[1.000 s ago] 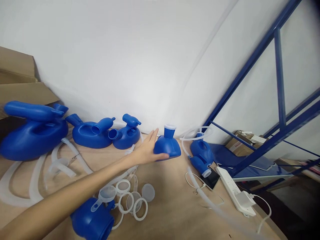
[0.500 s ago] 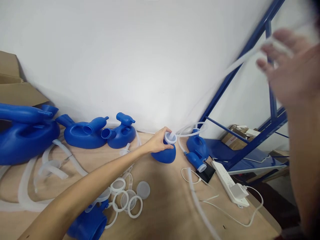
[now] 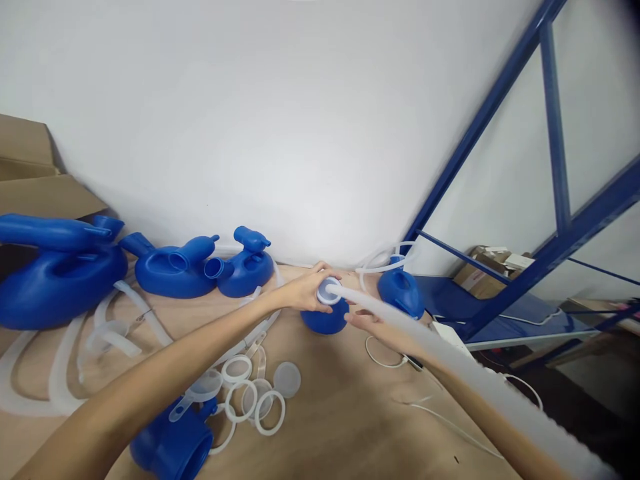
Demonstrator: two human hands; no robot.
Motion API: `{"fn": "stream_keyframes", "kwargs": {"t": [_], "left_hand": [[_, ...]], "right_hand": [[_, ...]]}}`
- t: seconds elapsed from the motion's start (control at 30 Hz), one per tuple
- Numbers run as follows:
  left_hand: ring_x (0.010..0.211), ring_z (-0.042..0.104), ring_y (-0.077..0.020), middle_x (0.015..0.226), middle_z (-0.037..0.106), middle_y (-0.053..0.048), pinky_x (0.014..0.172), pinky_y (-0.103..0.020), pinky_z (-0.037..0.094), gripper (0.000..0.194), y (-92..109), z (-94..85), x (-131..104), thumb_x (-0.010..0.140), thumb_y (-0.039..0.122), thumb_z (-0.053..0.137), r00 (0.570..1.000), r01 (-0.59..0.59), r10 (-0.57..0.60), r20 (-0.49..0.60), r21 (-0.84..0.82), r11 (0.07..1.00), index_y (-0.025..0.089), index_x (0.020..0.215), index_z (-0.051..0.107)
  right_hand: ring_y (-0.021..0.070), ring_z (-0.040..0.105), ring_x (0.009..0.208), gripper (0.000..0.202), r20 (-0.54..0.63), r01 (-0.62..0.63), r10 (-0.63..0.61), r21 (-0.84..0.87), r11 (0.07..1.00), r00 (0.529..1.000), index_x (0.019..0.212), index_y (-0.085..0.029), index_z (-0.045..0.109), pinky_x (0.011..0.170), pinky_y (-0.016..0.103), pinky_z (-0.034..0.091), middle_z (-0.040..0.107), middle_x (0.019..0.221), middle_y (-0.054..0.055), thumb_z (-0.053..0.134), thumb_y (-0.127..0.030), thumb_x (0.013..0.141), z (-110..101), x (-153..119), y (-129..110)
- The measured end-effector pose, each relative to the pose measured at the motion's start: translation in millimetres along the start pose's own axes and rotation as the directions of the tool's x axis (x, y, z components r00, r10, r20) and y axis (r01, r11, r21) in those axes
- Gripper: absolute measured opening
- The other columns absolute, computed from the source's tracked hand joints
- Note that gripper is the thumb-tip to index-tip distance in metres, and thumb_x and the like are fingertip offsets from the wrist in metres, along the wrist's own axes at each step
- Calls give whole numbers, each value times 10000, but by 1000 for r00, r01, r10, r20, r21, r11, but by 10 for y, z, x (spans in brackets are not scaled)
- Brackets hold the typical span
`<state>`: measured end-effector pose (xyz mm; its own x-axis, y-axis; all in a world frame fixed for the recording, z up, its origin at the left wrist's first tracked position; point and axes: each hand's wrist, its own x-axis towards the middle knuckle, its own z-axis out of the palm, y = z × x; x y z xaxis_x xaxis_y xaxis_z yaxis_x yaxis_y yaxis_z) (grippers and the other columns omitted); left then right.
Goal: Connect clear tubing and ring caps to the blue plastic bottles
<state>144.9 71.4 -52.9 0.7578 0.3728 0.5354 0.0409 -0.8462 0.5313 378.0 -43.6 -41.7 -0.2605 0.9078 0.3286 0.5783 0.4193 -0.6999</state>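
A blue bottle [image 3: 325, 323] stands on the table with a white ring cap [image 3: 329, 291] at its mouth. Around the cap and neck wrap the fingers of my left hand [image 3: 313, 288]. From the cap a translucent white tube [image 3: 425, 337] runs toward the lower right, passing over my right forearm. Just right of the bottle is my right hand [image 3: 375, 325], its fingers apart and nothing seen in them.
Several blue bottles [image 3: 173, 272] line the wall at the left, near a cardboard box [image 3: 47, 193]. White rings and discs [image 3: 287, 380] lie on the table [image 3: 345, 413]. At right are another blue bottle [image 3: 400, 291], cables and a blue metal rack [image 3: 465, 153].
My right hand has come down from the upper right to beside the bottle. The tube now slants to the lower right. My left hand keeps its grip, shifted slightly left and down.
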Motion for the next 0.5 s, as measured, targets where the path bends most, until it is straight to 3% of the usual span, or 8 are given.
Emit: {"fn": "stream_keyframes", "kwargs": {"t": [0.13, 0.37, 0.5], "left_hand": [[1220, 545, -293, 1241, 526, -115, 1068, -449, 500, 657, 21, 36, -60, 686, 210, 879, 999, -30, 29, 28, 47, 998, 186, 1242, 531], [1251, 552, -307, 1260, 562, -133, 1077, -434, 500, 679, 52, 123, -174, 677, 248, 892, 987, -68, 54, 153, 83, 994, 183, 1227, 499], [1264, 540, -316, 1297, 542, -158, 1086, -453, 496, 642, 43, 151, -250, 741, 279, 850, 981, -58, 36, 188, 112, 992, 180, 1250, 472]], "right_hand": [[346, 599, 1352, 723, -15, 131, -132, -75, 989, 991, 1433, -297, 582, 1147, 540, 490, 636, 1446, 94, 838, -501, 788, 316, 59, 200], [383, 529, 1397, 796, -182, 175, -199, -137, 975, 963, 1369, -219, 519, 1153, 594, 451, 543, 1470, 185, 898, -477, 718, 810, 11, 644], [390, 520, 1410, 811, -246, 227, -253, -130, 965, 936, 1389, -216, 480, 1146, 587, 461, 505, 1495, 207, 863, -540, 752, 1020, -25, 807]]}}
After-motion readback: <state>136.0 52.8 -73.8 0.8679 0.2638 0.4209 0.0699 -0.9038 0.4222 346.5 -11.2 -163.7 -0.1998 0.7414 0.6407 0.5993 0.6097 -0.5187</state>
